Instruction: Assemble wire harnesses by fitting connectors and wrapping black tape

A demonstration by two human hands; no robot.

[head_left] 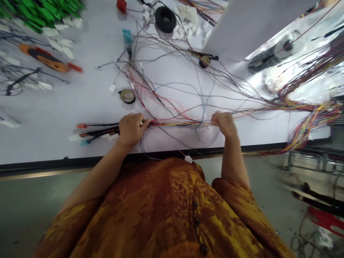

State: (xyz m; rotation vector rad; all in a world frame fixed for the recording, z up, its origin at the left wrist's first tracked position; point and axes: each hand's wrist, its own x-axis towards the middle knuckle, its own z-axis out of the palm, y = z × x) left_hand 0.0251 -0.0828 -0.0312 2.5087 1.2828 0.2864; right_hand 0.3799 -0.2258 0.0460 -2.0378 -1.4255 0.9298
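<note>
A bundle of thin coloured wires (177,123) runs along the near side of the table, red, yellow and black strands among them. My left hand (131,129) is closed round its left part. Beyond that hand, black-sleeved wire ends (103,129) stick out to the left, with an orange connector (81,126) and a blue connector (85,142). My right hand (224,122) is closed on the wires further right, its fingertips partly blurred. A small white connector (188,158) hangs on thin wires at the table edge, against my clothing.
A roll of tape (127,96) lies just behind my left hand. Further back are a black tape roll (165,19), loose wires and a smaller roll (204,62). An orange-black tool (44,59) and green connectors (40,14) lie left. Thick wire bundles (303,132) spill over the right edge.
</note>
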